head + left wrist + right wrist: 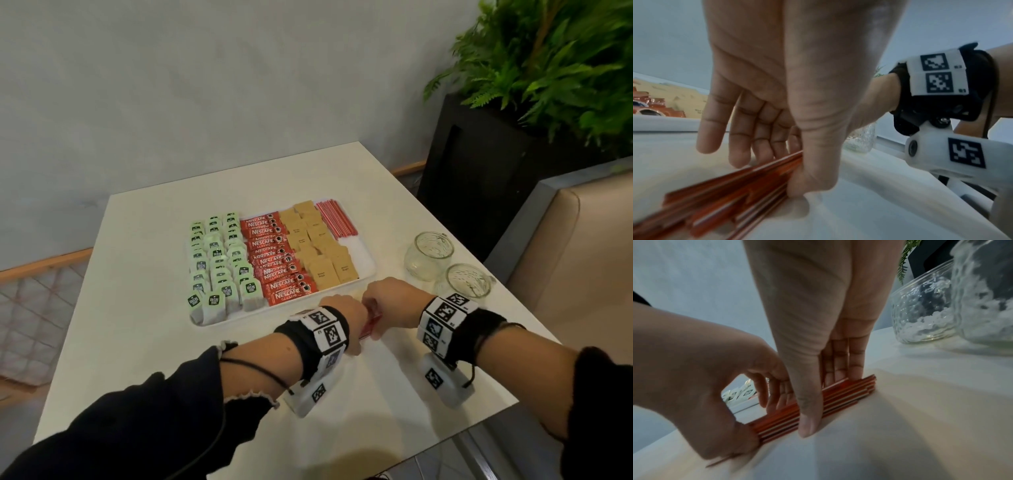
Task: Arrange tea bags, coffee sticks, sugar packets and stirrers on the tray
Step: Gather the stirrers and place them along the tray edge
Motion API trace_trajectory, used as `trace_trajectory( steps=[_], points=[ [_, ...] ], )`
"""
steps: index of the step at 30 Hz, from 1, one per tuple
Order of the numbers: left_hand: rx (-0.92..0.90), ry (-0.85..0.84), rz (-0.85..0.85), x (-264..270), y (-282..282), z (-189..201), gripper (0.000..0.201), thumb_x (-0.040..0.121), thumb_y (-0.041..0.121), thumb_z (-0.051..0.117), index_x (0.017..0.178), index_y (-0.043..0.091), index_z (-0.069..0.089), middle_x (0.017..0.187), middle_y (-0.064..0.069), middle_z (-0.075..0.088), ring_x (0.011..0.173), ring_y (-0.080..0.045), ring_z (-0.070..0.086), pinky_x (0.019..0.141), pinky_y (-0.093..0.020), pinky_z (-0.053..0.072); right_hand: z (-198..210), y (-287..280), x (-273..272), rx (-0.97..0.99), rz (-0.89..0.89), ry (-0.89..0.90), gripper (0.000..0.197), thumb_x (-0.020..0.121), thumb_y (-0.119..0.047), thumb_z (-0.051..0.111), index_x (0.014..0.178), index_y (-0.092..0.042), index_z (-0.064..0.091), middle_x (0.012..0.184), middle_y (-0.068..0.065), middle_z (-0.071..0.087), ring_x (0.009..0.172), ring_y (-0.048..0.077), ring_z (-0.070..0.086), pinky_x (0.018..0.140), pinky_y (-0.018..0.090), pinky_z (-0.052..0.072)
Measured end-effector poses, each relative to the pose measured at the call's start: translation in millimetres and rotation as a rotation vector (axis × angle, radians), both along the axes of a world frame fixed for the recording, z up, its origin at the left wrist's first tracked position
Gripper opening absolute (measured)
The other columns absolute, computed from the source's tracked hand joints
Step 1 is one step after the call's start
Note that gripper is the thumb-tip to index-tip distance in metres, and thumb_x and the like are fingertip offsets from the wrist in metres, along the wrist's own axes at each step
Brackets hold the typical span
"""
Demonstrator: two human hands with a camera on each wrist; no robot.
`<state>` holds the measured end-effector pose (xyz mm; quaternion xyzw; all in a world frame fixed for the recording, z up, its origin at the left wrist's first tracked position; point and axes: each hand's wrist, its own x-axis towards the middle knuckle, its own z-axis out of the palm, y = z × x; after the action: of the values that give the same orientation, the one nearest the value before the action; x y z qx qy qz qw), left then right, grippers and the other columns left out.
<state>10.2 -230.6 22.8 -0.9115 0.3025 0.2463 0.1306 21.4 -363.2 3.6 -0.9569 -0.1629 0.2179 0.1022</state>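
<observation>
A bundle of red stirrers [813,408] lies on the surface [137,342] just before the tray [366,270]. My left hand [342,317] and right hand [390,301] both pinch it between thumb and fingers, beside two glass jars [430,255].

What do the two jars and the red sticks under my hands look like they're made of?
Jars: clear glass, seemingly, with a dimpled, glossy surface; see-through, with bright reflections. Red sticks: thin, straight, red with pale stripes, slightly shiny; probably plastic stirrers, though coated paper can't be ruled out. Both hands, left hand and right hand, gather them on the table.
</observation>
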Motion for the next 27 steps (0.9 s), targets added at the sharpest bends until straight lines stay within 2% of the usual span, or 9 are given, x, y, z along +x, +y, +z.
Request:
trace_trajectory(
  steps=[3,7,10,14,17,19,23,25,27],
  points=[
    [0.028,0.006,-0.001,0.4,-1.2,-0.6,0.034,0.087,0.029,0.067,0.114,0.008,0.062,0.089,-0.004,0.054,0.076,-0.022,0.053,0.064,-0.031,0.042,-1.6,-1.0,-1.1,0.022,-0.031,0.027,0.033,0.065,-0.029,0.086,0.093,-0.019,0.071,0.073,-0.013,0.055,0.069,0.008,0.051,0.054,0.013,0.031],
    [0.014,0.005,0.001,0.5,-0.6,-2.9,0.032,0.089,0.025,0.066,0.115,0.007,0.061,0.088,-0.005,0.053,0.075,-0.022,0.053,0.064,-0.031,0.043,-3.0,-5.1,-6.5,0.045,-0.060,0.050,0.031,0.067,-0.033,0.084,0.094,-0.021,0.074,0.082,-0.007,0.067,0.072,0.009,0.055,0.057,0.014,0.037],
    [0.010,0.012,0.013,-0.5,0.3,-4.5,0.031,0.089,0.026,0.066,0.113,0.007,0.062,0.085,-0.004,0.053,0.073,-0.022,0.053,0.063,-0.031,0.042,-4.4,-6.1,-9.9,0.076,-0.070,0.073,0.027,0.068,-0.034,0.084,0.090,-0.021,0.075,0.081,-0.005,0.069,0.071,0.009,0.056,0.061,0.017,0.041],
    [-0.001,0.029,0.019,0.4,3.6,-2.3,0.026,0.089,0.027,0.065,0.106,0.008,0.063,0.068,0.000,0.047,0.060,-0.018,0.049,0.051,-0.026,0.038,-6.8,-3.8,-15.2,0.074,-0.069,0.088,0.021,0.075,-0.033,0.078,0.091,-0.021,0.075,0.083,-0.002,0.071,0.069,0.009,0.056,0.064,0.020,0.043],
    [-0.028,0.029,0.030,1.0,5.4,-2.6,0.020,0.088,0.027,0.065,0.098,0.010,0.064,0.064,0.001,0.046,0.064,-0.019,0.052,0.046,-0.024,0.035,-10.9,-1.0,-19.7,0.066,-0.063,0.065,0.022,0.077,-0.034,0.075,0.093,-0.020,0.075,0.083,-0.002,0.070,0.070,0.012,0.057,0.064,0.021,0.041],
    [-0.054,0.032,0.047,1.6,8.7,-4.4,0.016,0.088,0.027,0.064,0.092,0.012,0.060,0.067,0.001,0.049,0.069,-0.021,0.054,0.050,-0.025,0.037,-12.2,0.1,-20.2,0.061,-0.055,0.050,0.023,0.079,-0.035,0.074,0.095,-0.019,0.074,0.086,-0.001,0.071,0.071,0.012,0.056,0.062,0.021,0.039],
    [-0.107,0.090,0.067,1.1,15.1,-10.5,0.024,0.097,0.023,0.050,0.114,0.009,0.059,0.094,-0.008,0.060,0.077,-0.022,0.054,0.065,-0.030,0.040,-6.4,-2.5,-14.4,0.095,-0.086,0.077,0.017,0.080,-0.034,0.075,0.089,-0.020,0.072,0.076,-0.004,0.067,0.066,0.011,0.058,0.061,0.020,0.044],
    [-0.127,0.132,0.118,-0.7,15.9,-11.1,0.027,0.101,0.019,0.041,0.119,0.006,0.057,0.101,-0.011,0.060,0.081,-0.022,0.052,0.069,-0.030,0.039,1.3,-4.0,-9.4,0.140,-0.112,0.132,0.010,0.080,-0.031,0.075,0.082,-0.023,0.071,0.075,-0.002,0.071,0.059,0.009,0.063,0.064,0.027,0.053],
    [-0.172,0.198,0.164,-0.4,17.2,-8.5,0.027,0.104,0.014,0.037,0.120,0.002,0.054,0.101,-0.011,0.059,0.084,-0.021,0.049,0.070,-0.027,0.039,10.0,-4.4,-2.6,0.176,-0.105,0.132,0.005,0.079,-0.027,0.076,0.080,-0.026,0.072,0.075,-0.001,0.072,0.054,0.006,0.061,0.062,0.027,0.053]
  ],
)
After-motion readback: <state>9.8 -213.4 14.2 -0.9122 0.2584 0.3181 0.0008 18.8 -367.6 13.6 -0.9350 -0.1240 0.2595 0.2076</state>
